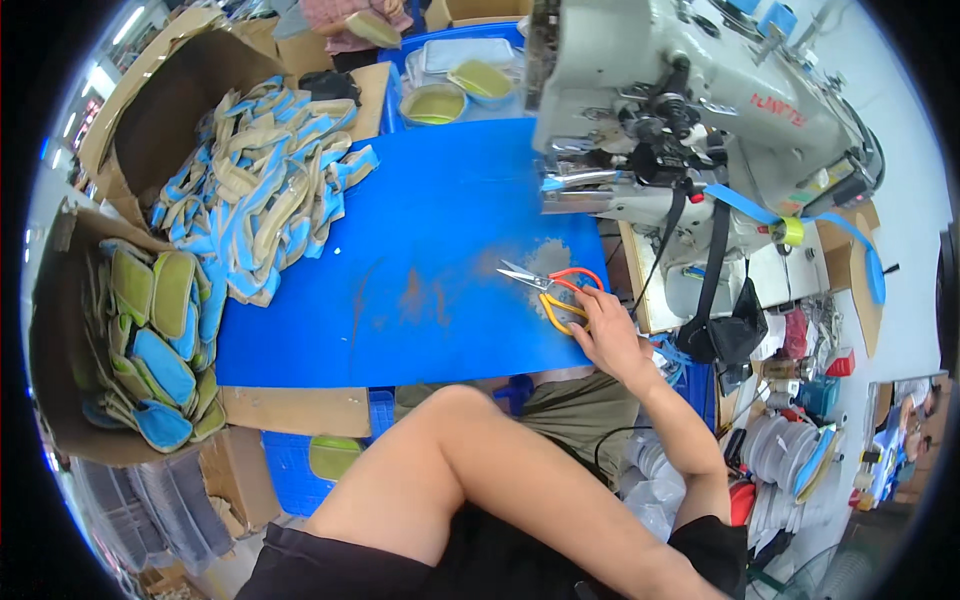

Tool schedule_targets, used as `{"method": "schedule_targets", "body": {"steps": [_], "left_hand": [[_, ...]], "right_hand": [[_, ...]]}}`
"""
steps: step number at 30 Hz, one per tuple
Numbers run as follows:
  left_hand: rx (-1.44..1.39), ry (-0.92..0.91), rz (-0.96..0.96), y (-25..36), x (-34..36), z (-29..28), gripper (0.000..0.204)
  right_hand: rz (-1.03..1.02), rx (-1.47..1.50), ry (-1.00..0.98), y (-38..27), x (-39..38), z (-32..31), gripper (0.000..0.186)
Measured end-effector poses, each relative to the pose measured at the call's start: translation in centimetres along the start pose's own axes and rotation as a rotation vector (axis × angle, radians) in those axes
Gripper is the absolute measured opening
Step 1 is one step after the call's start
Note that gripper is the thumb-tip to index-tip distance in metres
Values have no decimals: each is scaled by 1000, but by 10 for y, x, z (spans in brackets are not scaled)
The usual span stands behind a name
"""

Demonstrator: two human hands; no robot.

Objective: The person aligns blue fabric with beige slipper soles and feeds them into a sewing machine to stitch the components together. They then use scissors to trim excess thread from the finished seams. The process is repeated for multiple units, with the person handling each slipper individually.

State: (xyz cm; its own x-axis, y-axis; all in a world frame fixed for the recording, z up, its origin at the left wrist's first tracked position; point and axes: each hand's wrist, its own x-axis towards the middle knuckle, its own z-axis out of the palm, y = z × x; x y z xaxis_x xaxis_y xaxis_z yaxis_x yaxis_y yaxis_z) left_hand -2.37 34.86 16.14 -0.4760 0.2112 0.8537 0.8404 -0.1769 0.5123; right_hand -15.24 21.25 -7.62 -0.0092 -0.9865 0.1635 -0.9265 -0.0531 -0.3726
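My right hand (612,330) is at the right side of a blue work surface (420,180), its fingers closed on the handles of a pair of scissors (546,283). One handle is red and the other yellow; the blades are slightly parted and point left. How far the fingers go into the loops is partly hidden. My left arm (455,425) is bent, elbow forward, and its forearm crosses to the lower right. The left hand itself lies beyond the picture's lower edge. Grey and brownish dust marks lie near the scissors.
A grey sewing machine (690,120) stands at the right with blue tape (745,203). At the left, boxes hold a heap of beige-and-blue strips (270,190) and several green and blue pads (150,330). Bowls (434,104) sit in a blue crate behind, near another person (355,25).
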Motion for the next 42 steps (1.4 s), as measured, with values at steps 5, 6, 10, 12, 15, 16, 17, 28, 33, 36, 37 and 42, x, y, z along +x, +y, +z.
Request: {"method": "schedule_targets", "body": {"steps": [5, 6, 10, 12, 15, 16, 17, 28, 33, 36, 37, 42], "left_hand": [[290, 374, -195, 13, -71, -94, 24], [821, 331, -180, 15, -99, -128, 19], [980, 1202, -479, 25, -180, -220, 32], [1134, 1296, -488, 24, -190, -253, 43], [1084, 1273, -390, 13, -203, -275, 37], [1043, 1254, -382, 8, -207, -279, 34], [1002, 1235, -374, 3, -211, -282, 32], [936, 1269, -293, -9, -223, -298, 24], [856, 1311, -339, 1, -235, -293, 24], [857, 1306, -371, 6, -237, -292, 24], [870, 1304, -381, 9, -236, -290, 25], [889, 1309, -461, 20, -234, -284, 25]], "right_hand": [[146, 62, 22, 1, -7, 16, 56], [179, 94, 58, 2, -8, 20, 54], [162, 142, -37, 5, -7, 21, 66], [191, 192, -105, 9, -7, 27, 72], [380, 394, -217, -7, -2, 17, 82], [453, 643, -253, -5, -6, 17, 88], [498, 916, -231, -10, -14, 14, 86], [435, 1673, 52, -117, 3, -130, 85], [481, 1064, -81, -102, 0, -66, 75], [438, 582, -74, -77, -10, 6, 70], [360, 418, -73, -72, -8, 15, 70], [246, 204, -154, -57, -8, -7, 49]]}}
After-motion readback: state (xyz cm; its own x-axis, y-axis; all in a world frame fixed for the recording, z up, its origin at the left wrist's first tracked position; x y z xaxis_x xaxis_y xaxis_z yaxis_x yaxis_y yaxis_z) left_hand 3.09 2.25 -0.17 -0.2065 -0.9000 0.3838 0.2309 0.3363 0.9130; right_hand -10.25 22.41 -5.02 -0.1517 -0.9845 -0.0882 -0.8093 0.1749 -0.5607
